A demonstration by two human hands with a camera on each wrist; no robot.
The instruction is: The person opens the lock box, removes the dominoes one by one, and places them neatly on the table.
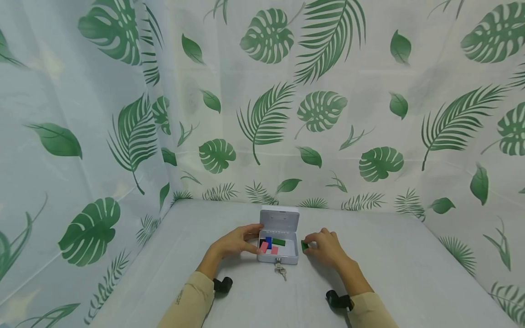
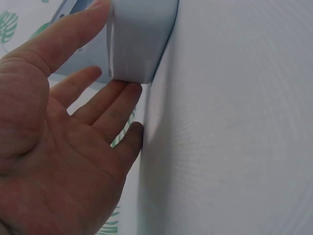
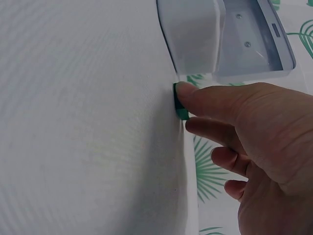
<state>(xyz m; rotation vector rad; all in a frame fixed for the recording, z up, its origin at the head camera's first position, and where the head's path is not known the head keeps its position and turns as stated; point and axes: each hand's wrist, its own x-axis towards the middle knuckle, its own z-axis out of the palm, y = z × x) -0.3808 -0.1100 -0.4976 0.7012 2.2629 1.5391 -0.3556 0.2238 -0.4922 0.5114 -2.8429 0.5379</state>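
A small grey-white metal cash box [image 1: 287,260] stands on the table with its lid [image 1: 280,218] raised. Inside lie a blue block [image 1: 268,242], a long green block [image 1: 279,242], pink blocks [image 1: 274,250] and something dark at the left side. My left hand [image 1: 235,241] holds the box's left side, thumb at the front rim and fingers toward the back corner. Just right of the box, my right hand [image 1: 326,246] pinches a small dark green block [image 3: 181,105] between thumb and index finger, low at the table surface.
Keys [image 1: 281,270] hang from the lock on the box's front. The white tabletop [image 1: 262,300] reaches to a leaf-printed curtain [image 1: 328,114] behind and on the left. A black camera mount [image 1: 223,285] sits at the left wrist, another camera mount [image 1: 338,299] at the right.
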